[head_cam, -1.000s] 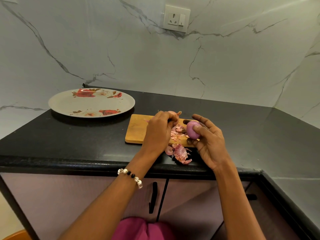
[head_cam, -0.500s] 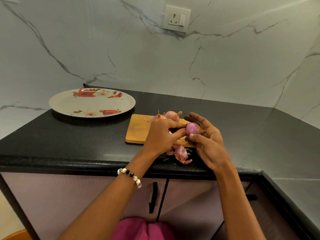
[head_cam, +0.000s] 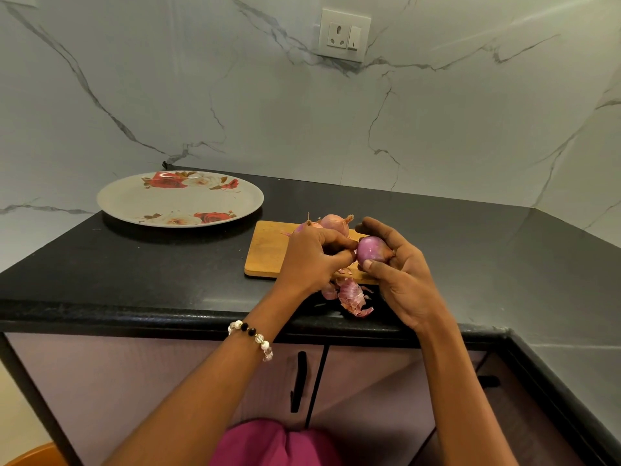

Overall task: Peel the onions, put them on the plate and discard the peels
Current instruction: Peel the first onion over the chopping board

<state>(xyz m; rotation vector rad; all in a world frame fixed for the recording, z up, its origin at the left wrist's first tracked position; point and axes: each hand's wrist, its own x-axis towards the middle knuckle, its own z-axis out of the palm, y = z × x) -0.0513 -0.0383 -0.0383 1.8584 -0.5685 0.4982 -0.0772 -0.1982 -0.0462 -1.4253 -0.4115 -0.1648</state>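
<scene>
My right hand (head_cam: 401, 280) grips a small purple onion (head_cam: 370, 249), mostly peeled, above the right end of a wooden cutting board (head_cam: 265, 250). My left hand (head_cam: 312, 260) is curled, its fingertips pinching at the onion's left side. Behind my hands two unpeeled onions (head_cam: 334, 222) lie on the board. A heap of pink peels (head_cam: 351, 295) lies on the black counter just in front of the board. A floral plate (head_cam: 179, 198) with nothing on it sits at the back left.
The black counter (head_cam: 117, 264) ends at a marble wall behind, with a socket (head_cam: 344, 35) high up. Its front edge overhangs cabinet doors with black handles (head_cam: 298, 381). An orange object (head_cam: 30, 455) shows at the bottom left corner.
My left hand came back from the board to the onion held in my right hand and now pinches at its left side. The two onions behind became visible.
</scene>
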